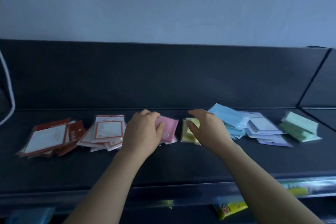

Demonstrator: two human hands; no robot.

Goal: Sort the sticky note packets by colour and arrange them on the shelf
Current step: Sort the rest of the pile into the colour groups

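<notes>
Sticky note packets lie in colour piles along the dark shelf [163,167]. From the left: dark red packets [49,137], light red bordered packets [107,131], a pink pile [168,130], a yellow pile [189,132], light blue packets [227,116], lilac packets [263,129] and green packets [300,129]. My left hand [143,132] grips the left side of the pink pile, its thumb on top. My right hand [207,127] rests over the yellow pile with fingers curled at its edge, hiding the pile's right part.
A dark back panel [163,76] rises behind the shelf, with a pale wall above. A white cable [9,96] hangs at the far left. Below the shelf's front edge, a price strip [307,187] and yellow goods [231,208] show on a lower level.
</notes>
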